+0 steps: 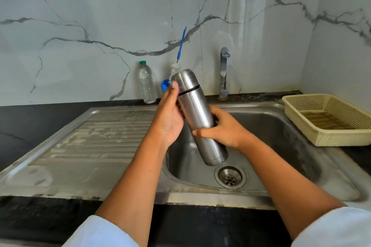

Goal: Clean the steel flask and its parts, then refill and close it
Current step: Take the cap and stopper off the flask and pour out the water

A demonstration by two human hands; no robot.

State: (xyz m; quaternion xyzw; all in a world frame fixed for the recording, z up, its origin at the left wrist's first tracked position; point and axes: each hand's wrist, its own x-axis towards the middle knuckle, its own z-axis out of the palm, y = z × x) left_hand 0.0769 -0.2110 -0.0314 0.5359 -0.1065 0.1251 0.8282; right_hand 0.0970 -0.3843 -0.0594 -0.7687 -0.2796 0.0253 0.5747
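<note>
The flask [197,114] is held in the air over the sink [281,126], tilted, with its base low above the drain [230,177] and its cap [184,79] pointing up and away to the left. The cap is on, and a thin black ring [189,90] shows at the join with the body.

The right hand [222,130] grips the flask round the middle, fingers wrapped behind it and the thumb lying across the front. The left hand [169,118] holds the upper part from the left side, palm against the body. Its thumb reaches up to the edge of the cap, and its fingers curl out of sight behind the steel.

A tap [224,72] stands at the back of the sink, just right of the cap. A ribbed drainboard [96,138] lies to the left of the basin. On the dark worktop [30,122] by the marble wall stands a clear bottle [147,82] with a green top. Beside it is a blue holder [165,85], partly hidden by the left hand. A blue handle [182,44] rises above the cap against the wall. A cream basket [341,139] sits on the right, beside the sink
</note>
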